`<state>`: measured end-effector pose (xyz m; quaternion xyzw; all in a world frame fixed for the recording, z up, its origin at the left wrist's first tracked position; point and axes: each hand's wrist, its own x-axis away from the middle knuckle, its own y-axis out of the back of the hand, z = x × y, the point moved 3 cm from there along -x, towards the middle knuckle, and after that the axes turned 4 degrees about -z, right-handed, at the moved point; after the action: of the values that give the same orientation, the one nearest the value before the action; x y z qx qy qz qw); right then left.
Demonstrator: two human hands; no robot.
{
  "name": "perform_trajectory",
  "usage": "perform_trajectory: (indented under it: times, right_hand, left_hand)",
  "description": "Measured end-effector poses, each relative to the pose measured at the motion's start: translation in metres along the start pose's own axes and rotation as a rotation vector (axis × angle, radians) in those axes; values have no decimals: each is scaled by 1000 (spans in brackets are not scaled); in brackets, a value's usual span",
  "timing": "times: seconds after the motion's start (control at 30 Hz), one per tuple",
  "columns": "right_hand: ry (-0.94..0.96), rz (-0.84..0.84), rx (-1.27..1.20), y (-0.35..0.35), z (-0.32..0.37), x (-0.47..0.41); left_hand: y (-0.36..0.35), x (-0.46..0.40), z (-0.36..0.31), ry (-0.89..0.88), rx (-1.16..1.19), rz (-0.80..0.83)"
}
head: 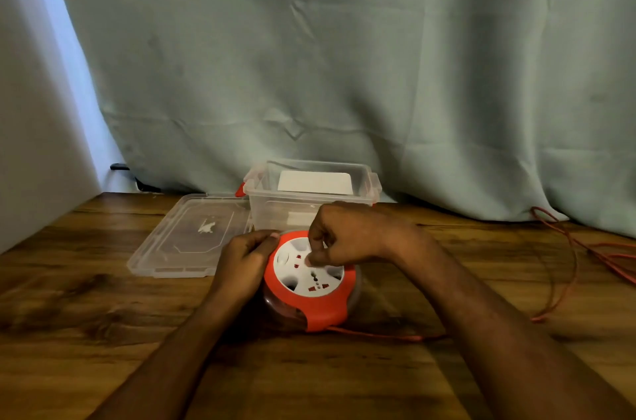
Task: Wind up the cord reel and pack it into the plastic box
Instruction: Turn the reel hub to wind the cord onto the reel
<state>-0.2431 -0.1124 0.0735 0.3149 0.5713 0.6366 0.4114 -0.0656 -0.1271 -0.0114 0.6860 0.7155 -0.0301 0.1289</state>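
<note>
Evidently, the round orange-and-white cord reel (309, 278), just before the open clear plastic box (311, 194), is being gripped by the left hand (242, 264) and wound by the right hand's (347, 235) pinched fingers, with much orange cord (564, 268) lying loose beyond the reel's right side and packing not yet begun.

Dim warm light, soft focus, mild blur

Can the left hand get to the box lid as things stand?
Probably yes: the lid lies flat and uncovered just beyond the left hand. But that hand is gripping the cord reel and must let go first.
</note>
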Motion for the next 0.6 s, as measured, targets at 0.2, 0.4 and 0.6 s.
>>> perform_trajectory:
  times: [0.2, 0.4, 0.6]
  right_hand:
    - [18, 62, -69, 5, -8, 4]
    - [3, 68, -73, 4, -13, 5]
    - [-17, 44, -59, 5, -13, 5]
  left_hand:
    - [0, -2, 2, 2, -26, -11]
    - [0, -3, 3, 21, -32, -12]
    - [0, -5, 4, 15, -30, -8]
